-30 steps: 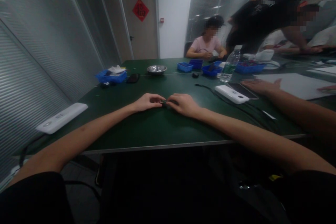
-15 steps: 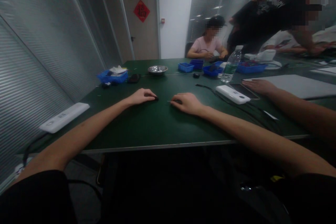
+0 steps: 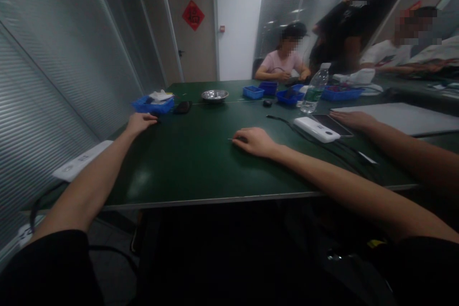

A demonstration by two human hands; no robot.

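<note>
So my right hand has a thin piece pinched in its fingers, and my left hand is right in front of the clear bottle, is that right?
Not quite: the head view shows your left hand just in front of the blue basket on the left. Your right hand does have a thin piece pinched in its fingers.

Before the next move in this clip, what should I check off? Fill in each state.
1. Right hand pinching the thin piece: ok.
2. Small dark piece firmly held by the left hand: cannot tell, blurred.
3. Hands apart from each other: ok.
4. Metal bowl untouched: ok.
5. Other person's hand away from the flat dark device: not ok, right beside it.
</note>
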